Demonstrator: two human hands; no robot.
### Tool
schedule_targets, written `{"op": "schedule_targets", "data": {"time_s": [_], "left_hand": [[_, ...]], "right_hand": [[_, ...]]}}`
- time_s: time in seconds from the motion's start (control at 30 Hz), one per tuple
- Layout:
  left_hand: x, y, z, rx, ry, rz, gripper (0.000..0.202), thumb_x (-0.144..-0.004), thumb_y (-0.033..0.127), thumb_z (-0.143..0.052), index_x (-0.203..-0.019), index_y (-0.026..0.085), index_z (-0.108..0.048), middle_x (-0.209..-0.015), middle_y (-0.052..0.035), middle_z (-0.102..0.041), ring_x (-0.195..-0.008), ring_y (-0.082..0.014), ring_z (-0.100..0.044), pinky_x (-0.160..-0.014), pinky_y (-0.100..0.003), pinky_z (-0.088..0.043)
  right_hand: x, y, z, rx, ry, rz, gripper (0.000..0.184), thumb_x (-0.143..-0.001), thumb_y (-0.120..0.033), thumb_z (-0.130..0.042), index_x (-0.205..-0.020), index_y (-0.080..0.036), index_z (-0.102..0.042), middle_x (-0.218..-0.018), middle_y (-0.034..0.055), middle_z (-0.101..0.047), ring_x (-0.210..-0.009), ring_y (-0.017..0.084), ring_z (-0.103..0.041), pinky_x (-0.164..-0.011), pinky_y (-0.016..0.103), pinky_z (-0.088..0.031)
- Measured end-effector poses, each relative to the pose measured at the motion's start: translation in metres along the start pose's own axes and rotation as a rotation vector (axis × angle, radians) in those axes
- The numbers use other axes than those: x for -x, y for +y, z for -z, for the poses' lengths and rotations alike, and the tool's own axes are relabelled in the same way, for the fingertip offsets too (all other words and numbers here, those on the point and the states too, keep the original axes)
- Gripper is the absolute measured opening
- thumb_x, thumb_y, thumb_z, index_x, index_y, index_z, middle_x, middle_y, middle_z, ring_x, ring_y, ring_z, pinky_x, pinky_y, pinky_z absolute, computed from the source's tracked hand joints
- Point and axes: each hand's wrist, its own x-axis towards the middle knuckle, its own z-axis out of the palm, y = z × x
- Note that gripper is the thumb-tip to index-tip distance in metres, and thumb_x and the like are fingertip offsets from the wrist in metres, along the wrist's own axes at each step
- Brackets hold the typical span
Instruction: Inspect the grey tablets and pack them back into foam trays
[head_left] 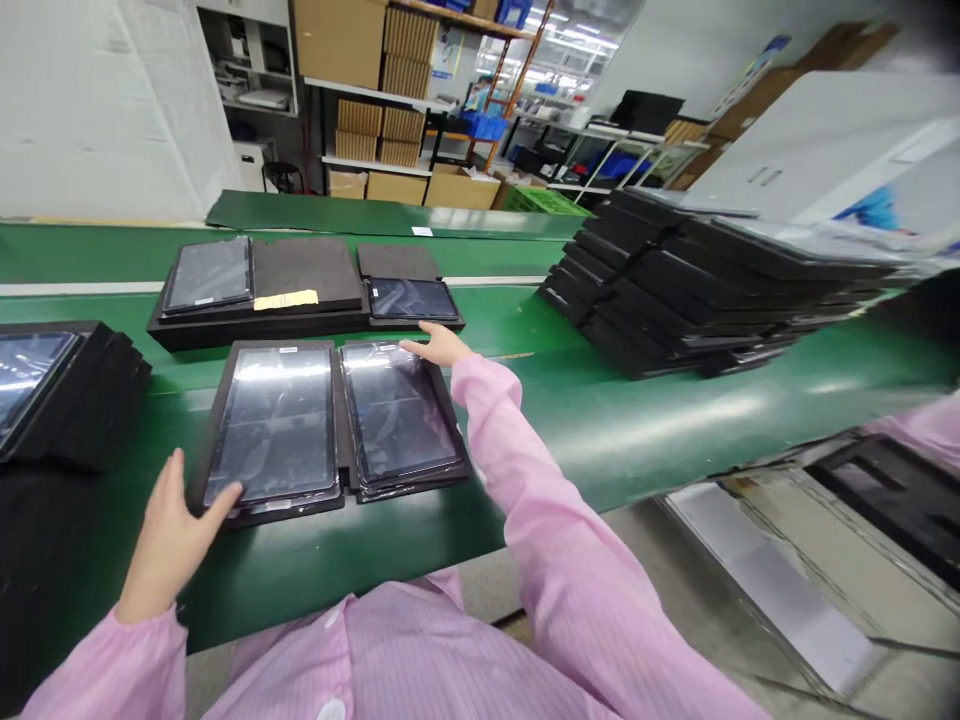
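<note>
Two black foam trays lie side by side before me, each with a glossy tablet screen panel on it: a left panel (281, 425) and a right panel (397, 408). My left hand (169, 545) is beside the near left corner of the left tray (217, 425), thumb and fingers spread, the thumb over the panel's corner. At the far right corner of the right tray (448, 425) is my right hand (442, 346). Its thumb and index finger are apart, and the other fingers are partly hidden. Neither hand visibly holds anything.
Behind the trays sit more foam pieces (307, 270) with a dark panel (210, 273), a smaller panel (412, 299) and a yellow label (286, 300). Foam tray stacks stand at left (97, 400) and right (660, 285) on the green conveyor belt (555, 420). A pink sleeve (926, 430) shows far right.
</note>
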Motion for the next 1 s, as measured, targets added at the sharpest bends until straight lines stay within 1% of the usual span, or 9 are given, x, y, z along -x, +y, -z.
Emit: {"op": "schedule_targets", "data": {"time_s": [0.07,0.17,0.23,0.33,0.47,0.6,0.83,0.93,1.0], "left_hand": [[0.005,-0.013,-0.010,-0.017,-0.086,0.004,0.108,-0.079,0.073,-0.054,-0.159,0.013,-0.016,-0.162,-0.0206,-0.028,-0.149,-0.0387,-0.030,-0.122,-0.056,-0.027],[0.000,-0.026,-0.023,0.003,-0.023,-0.059,0.108,-0.072,0.077,-0.057,-0.158,0.021,-0.025,-0.153,-0.0193,-0.038,-0.142,-0.0423,-0.041,-0.117,-0.059,-0.035],[-0.008,-0.031,-0.025,0.004,0.007,-0.100,0.103,-0.073,0.077,-0.056,-0.156,0.022,-0.031,-0.149,-0.0190,-0.041,-0.140,-0.0425,-0.043,-0.116,-0.058,-0.036],[-0.024,-0.036,-0.019,-0.007,-0.069,-0.154,0.096,-0.075,0.071,-0.057,-0.154,0.022,-0.035,-0.148,-0.0172,-0.042,-0.140,-0.0409,-0.043,-0.117,-0.056,-0.034],[-0.050,-0.031,-0.007,-0.050,-0.205,-0.246,0.081,-0.079,0.057,-0.060,-0.150,0.023,-0.041,-0.152,-0.0117,-0.041,-0.142,-0.0350,-0.041,-0.120,-0.051,-0.032],[-0.078,-0.019,-0.002,-0.121,-0.215,-0.323,0.071,-0.080,0.056,-0.057,-0.143,0.023,-0.050,-0.151,-0.0087,-0.045,-0.143,-0.0335,-0.040,-0.120,-0.051,-0.033],[-0.098,0.032,-0.020,-0.221,-0.165,-0.369,0.081,-0.086,0.062,-0.049,-0.153,0.019,-0.037,-0.151,-0.0129,-0.046,-0.135,-0.0350,-0.049,-0.116,-0.052,-0.038],[-0.092,0.061,-0.034,-0.201,-0.146,-0.350,0.083,-0.087,0.064,-0.045,-0.155,0.016,-0.032,-0.148,-0.0154,-0.048,-0.129,-0.0356,-0.055,-0.110,-0.052,-0.044],[-0.088,0.070,-0.043,-0.179,-0.116,-0.421,0.085,-0.087,0.065,-0.044,-0.154,0.013,-0.032,-0.148,-0.0165,-0.048,-0.132,-0.0356,-0.052,-0.113,-0.051,-0.041]], "right_hand": [[-0.014,0.021,0.000,0.007,-0.086,-0.045,0.062,-0.071,-0.044,-0.083,-0.121,-0.009,-0.069,-0.131,0.0190,-0.067,-0.126,0.034,-0.061,-0.111,0.043,-0.043],[-0.017,0.037,-0.009,0.010,-0.155,-0.076,0.063,-0.069,-0.048,-0.084,-0.120,-0.013,-0.069,-0.131,0.0144,-0.067,-0.124,0.031,-0.061,-0.109,0.039,-0.043],[-0.014,0.045,-0.009,0.002,-0.189,-0.110,0.062,-0.070,-0.051,-0.082,-0.118,-0.014,-0.069,-0.127,0.0125,-0.069,-0.122,0.031,-0.061,-0.107,0.039,-0.043],[-0.005,0.060,0.006,-0.044,-0.311,-0.185,0.052,-0.068,-0.055,-0.081,-0.100,-0.015,-0.074,-0.106,0.0075,-0.075,-0.110,0.030,-0.066,-0.101,0.037,-0.046],[0.022,0.088,0.032,-0.194,-0.614,-0.321,0.043,-0.055,-0.053,-0.087,-0.070,-0.015,-0.074,-0.069,0.0041,-0.073,-0.076,0.025,-0.071,-0.078,0.033,-0.054],[0.067,0.112,0.029,-0.468,-0.759,-0.415,0.046,-0.054,-0.051,-0.085,-0.078,-0.013,-0.075,-0.068,0.0052,-0.074,-0.057,0.018,-0.067,-0.058,0.027,-0.053],[0.148,0.157,-0.002,-0.862,-0.527,-0.467,0.034,-0.085,-0.047,-0.071,-0.081,-0.013,-0.068,-0.064,-0.0015,-0.068,-0.050,0.009,-0.059,-0.052,0.023,-0.049],[0.193,0.172,-0.001,-0.984,-0.333,-0.505,0.038,-0.072,-0.049,-0.080,-0.079,-0.014,-0.068,-0.065,0.0006,-0.071,-0.053,0.012,-0.063,-0.052,0.023,-0.049],[0.226,0.179,0.002,-1.049,-0.174,-0.542,0.042,-0.059,-0.050,-0.084,-0.077,-0.015,-0.069,-0.066,0.0028,-0.073,-0.056,0.016,-0.067,-0.053,0.024,-0.050]]}}
